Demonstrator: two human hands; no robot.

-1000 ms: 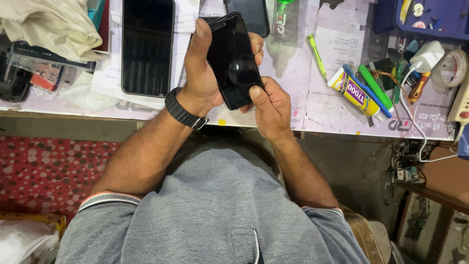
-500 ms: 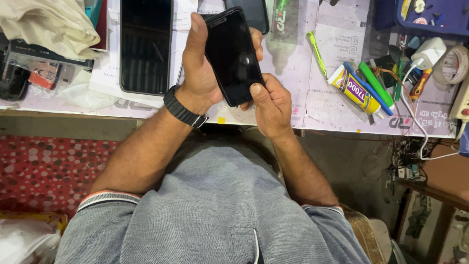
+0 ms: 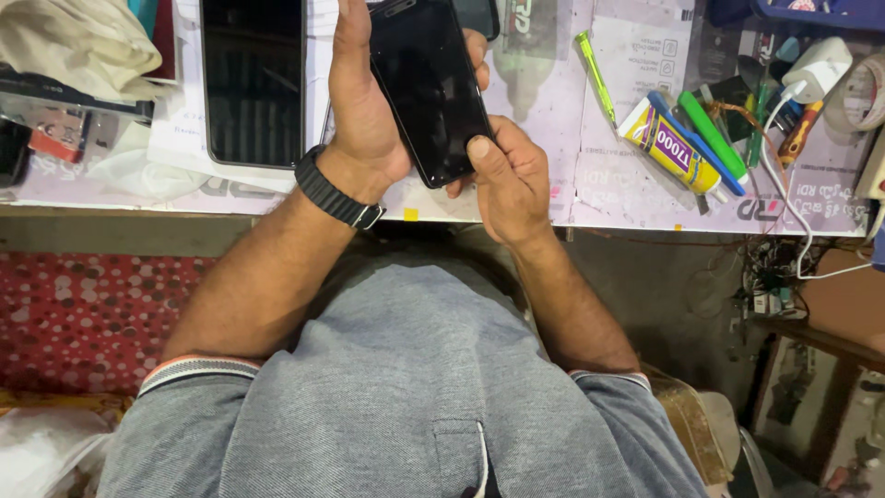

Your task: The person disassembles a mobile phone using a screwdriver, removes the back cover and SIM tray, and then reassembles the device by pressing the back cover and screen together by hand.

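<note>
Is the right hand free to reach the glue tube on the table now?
Probably not at once: the right hand grips the black phone together with the left hand. The path to the glue tube itself looks open.

Just one view here, a head cam looking nearly straight down over the wearer's own chest and forearms; the workbench edge [image 3: 277, 217] runs across the upper third, so the bench top fills the strip above it and the grey shirt [image 3: 406, 387] fills everything below it; pretty close in, only the near part of the bench showing; no second view to overlap with.
</note>
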